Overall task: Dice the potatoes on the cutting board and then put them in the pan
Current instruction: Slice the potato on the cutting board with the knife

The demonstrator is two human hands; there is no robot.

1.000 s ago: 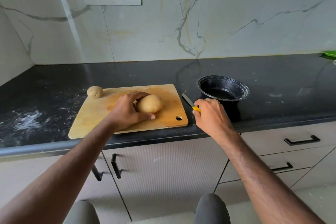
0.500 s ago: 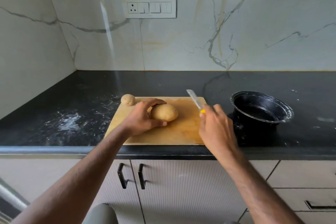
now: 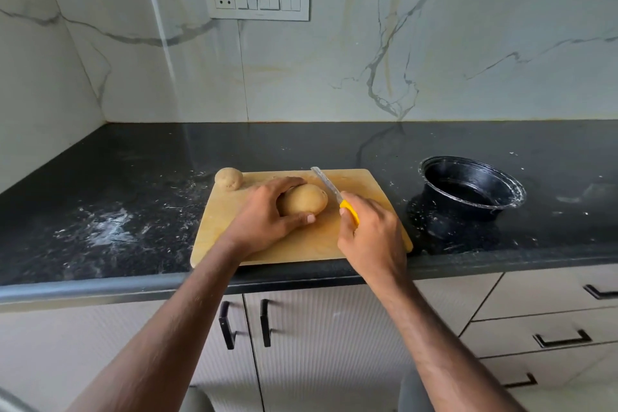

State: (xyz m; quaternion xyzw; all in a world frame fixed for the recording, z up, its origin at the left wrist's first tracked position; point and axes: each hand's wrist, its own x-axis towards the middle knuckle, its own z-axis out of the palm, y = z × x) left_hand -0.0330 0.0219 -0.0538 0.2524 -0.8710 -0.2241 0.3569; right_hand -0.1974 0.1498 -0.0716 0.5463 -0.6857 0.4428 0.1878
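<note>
Large potato (image 3: 302, 199) mid cutting board (image 3: 301, 244), whole. Left hand (image 3: 267, 214) curled over it, steadying for the cut. Right hand (image 3: 371, 237) grips knife (image 3: 334, 194), blade just beside potato's right end. Small potato (image 3: 229, 178) at board's far-left corner. Pan (image 3: 471, 191) right, on surface (image 3: 133, 177).

Head camera looks forward and down, close over the counter (image 3: 133, 177) (single view).
</note>
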